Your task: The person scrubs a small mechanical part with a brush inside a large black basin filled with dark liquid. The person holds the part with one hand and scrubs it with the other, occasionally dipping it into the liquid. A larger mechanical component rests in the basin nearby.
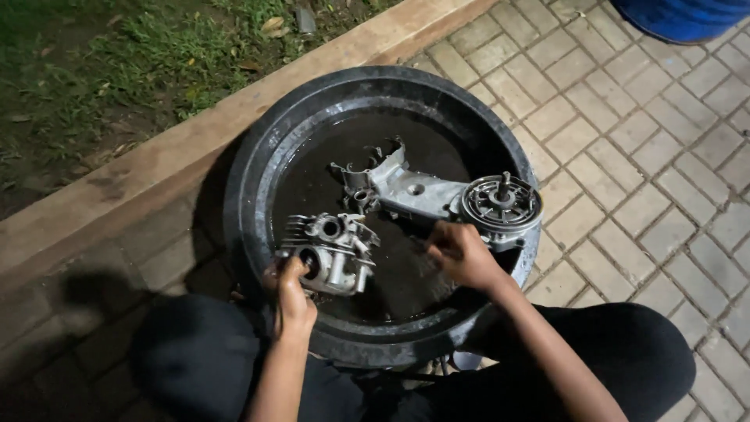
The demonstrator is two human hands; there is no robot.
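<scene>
A round black basin (258, 156) holding dark liquid sits on the paving in front of me. My left hand (291, 291) grips the near edge of a finned grey metal engine cylinder head (336, 250) at the basin's lower left. My right hand (461, 254) is closed, down in the dark liquid beside a long grey engine crankcase cover (406, 187). That casing ends in a round ribbed hub with a short shaft (501, 205), resting on the basin's right rim. Whether my right hand holds anything is hidden.
Grey brick paving (641, 156) spreads to the right. A wooden beam (180, 148) runs diagonally behind the basin, with grass (101, 62) beyond it. A blue container (687, 16) stands at the top right. My dark-trousered knees flank the basin.
</scene>
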